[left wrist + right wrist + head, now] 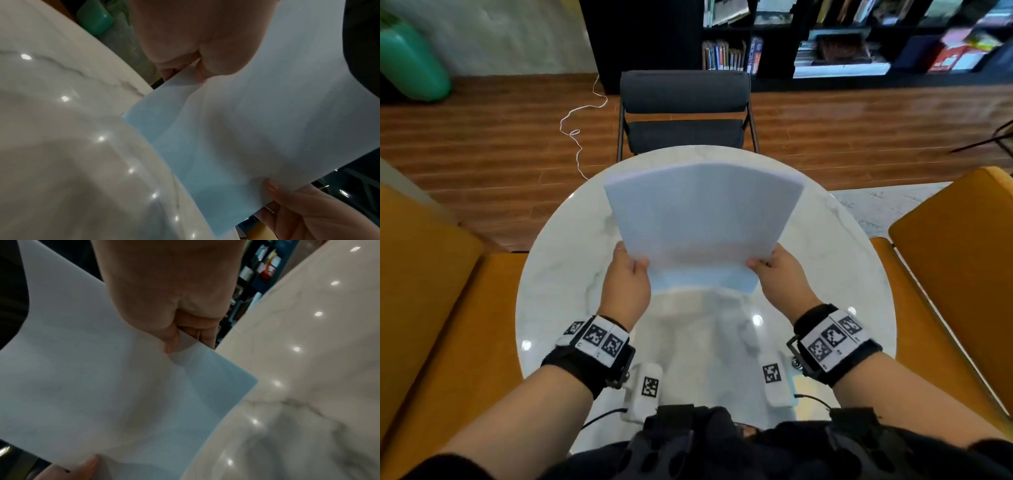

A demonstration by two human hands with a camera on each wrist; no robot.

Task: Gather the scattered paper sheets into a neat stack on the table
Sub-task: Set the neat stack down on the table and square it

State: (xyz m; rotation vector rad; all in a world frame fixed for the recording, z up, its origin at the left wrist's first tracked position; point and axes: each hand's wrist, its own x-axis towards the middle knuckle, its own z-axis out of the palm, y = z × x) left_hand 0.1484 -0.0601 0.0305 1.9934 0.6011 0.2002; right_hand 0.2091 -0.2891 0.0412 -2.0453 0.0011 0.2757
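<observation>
A stack of white paper sheets [702, 219] stands upright over the middle of the round marble table [558, 274], its lower edge on or just above the top. My left hand [628, 270] pinches the stack's left side, thumb in front, fingers behind. My right hand [774, 270] pinches the right side the same way. In the left wrist view the paper sheets [257, 121] run from my left hand [197, 68] to the right hand's thumb [271, 186]. The right wrist view shows the paper sheets [102, 386] held in my right hand [174, 335].
A dark chair [685, 113] stands at the table's far side. Orange seats [431, 308] flank the table left and right [955, 274]. A bookshelf [825, 37] lines the back wall. A white cable [578, 126] lies on the wooden floor.
</observation>
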